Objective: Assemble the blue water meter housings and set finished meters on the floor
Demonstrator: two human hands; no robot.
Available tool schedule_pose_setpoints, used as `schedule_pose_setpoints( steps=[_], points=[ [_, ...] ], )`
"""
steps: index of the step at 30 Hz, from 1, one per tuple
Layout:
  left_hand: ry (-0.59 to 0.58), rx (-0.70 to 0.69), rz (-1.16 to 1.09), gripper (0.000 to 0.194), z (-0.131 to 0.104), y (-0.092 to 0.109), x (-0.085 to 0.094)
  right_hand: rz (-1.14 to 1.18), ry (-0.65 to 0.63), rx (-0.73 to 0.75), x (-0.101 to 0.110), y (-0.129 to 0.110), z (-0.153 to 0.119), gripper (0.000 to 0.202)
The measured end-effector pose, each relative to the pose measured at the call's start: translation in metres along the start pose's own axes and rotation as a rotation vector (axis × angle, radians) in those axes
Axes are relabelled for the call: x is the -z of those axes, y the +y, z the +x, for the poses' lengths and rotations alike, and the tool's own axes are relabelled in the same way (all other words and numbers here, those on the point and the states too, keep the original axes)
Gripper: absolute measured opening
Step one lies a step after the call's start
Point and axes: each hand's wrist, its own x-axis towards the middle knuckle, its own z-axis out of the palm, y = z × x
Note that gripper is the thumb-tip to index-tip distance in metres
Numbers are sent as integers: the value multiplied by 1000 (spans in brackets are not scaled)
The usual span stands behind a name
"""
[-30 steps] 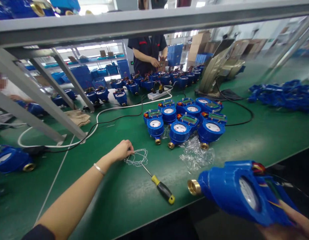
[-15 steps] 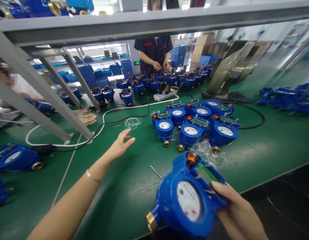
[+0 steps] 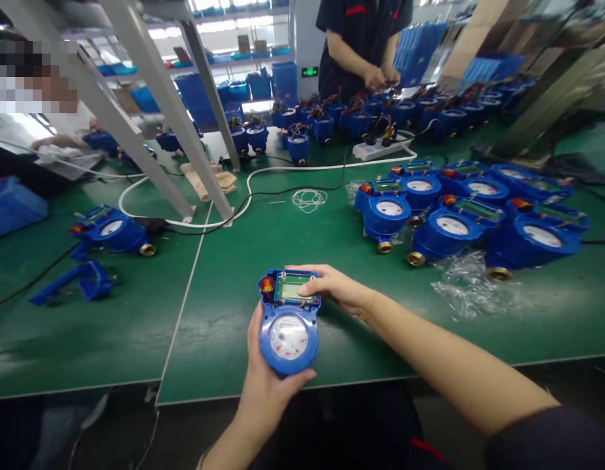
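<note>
Blue water meter (image 3: pixel 288 339) held in both hands at lower centre

The meter sits at the lower centre of the frame, dial facing up, over the near edge of the green workbench (image 3: pixel 243 254). The left hand's (image 3: pixel 269 385) fingers are wrapped round its round body; the right hand (image 3: pixel 339 287) grasps the top end, thumb on the display window (image 3: pixel 292 290).

Beyond it, centre frame, lies a loose tangle of white wire (image 3: pixel 309 200). A cluster of similar meters (image 3: pixel 451 228) fills the right, with crumpled clear film (image 3: pixel 459 284) in front. At left are another meter (image 3: pixel 119 228) and a blue plastic bracket (image 3: pixel 95 279). A white cable (image 3: pixel 282 169) curves across to a power strip (image 3: pixel 375 149). Slanting grey posts (image 3: pixel 168 104) at upper left block part of the background and a beige cloth (image 3: pixel 199 179).

A blue bin (image 3: pixel 11 205) stands at the left edge, its contents indistinct. More blue bins (image 3: pixel 258 86) line shelving at the top, near a co-worker's hands (image 3: pixel 380 78).
</note>
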Motion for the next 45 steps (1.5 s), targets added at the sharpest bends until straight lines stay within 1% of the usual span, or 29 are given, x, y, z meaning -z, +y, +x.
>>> schedule_pose_setpoints(
  steps=[3,5,7,9,12,14,17,19,21,22,24,25,26,27,28,29,30,32,33,34,35,38,39,40,41,43,45],
  points=[
    [113,-37,89,109,-12,-3,-9,-83,-42,-35,1,1,11,63],
    [165,-46,138,106,-17,-3,-14,-155,-54,-33,1,0,13,62],
    [198,-54,172,104,-19,-3,-17,-227,-47,-9,1,-1,10,58],
    [213,-71,199,104,-19,-4,-19,-276,-14,23,1,0,3,58],
    [217,-119,249,109,-18,-7,-20,-295,105,77,0,5,-14,63],
    [222,-136,269,111,-18,-9,-20,-270,193,126,0,11,-29,62],
    [238,-109,261,112,-20,-10,-23,-224,336,188,-2,21,-51,54],
    [229,-91,248,114,-23,-9,-23,-269,433,195,-2,29,-67,52],
    [187,-83,250,115,-27,-7,-21,-455,538,215,0,36,-83,50],
    [165,-84,261,115,-28,-7,-18,-614,609,239,2,39,-92,49],
    [128,-93,286,115,-30,-6,-9,-1015,790,299,10,48,-109,50],
    [116,-128,301,116,-30,-6,-2,-1215,882,312,15,53,-117,53],
    [101,-184,328,115,-30,-6,6,-1386,956,305,20,59,-125,59],
    [84,-262,374,113,-29,-4,14,-1515,1002,281,24,66,-131,64],
    [71,-354,434,107,-27,-2,23,-1603,1018,250,28,73,-135,68],
    [66,-453,500,96,-24,1,32,-1655,1014,220,30,79,-138,68],
    [72,-547,566,81,-22,6,41,-1681,1000,198,32,86,-140,65],
    [101,-699,659,51,-16,18,55,-1689,984,176,33,95,-140,56],
    [102,-770,681,42,-13,25,61,-1668,989,169,32,97,-139,52],
    [72,-831,707,39,-10,31,65,-1622,1005,168,31,98,-139,49],
    [12,-878,743,38,-7,37,68,-1551,1027,175,30,97,-138,47],
    [-239,-964,872,43,3,45,71,-1263,1097,228,23,92,-141,42],
    [-297,-992,912,44,7,45,71,-1183,1099,248,19,91,-143,41],
    [-327,-1031,938,44,9,45,71,-1125,1084,273,13,90,-146,39],
    [-328,-1080,951,44,11,43,70,-1085,1055,299,7,90,-149,36],
    [-269,-1173,960,44,13,40,69,-1040,975,354,-5,94,-155,29],
    [-209,-1215,966,47,13,39,70,-1020,910,384,-14,101,-159,25]
  ],
)
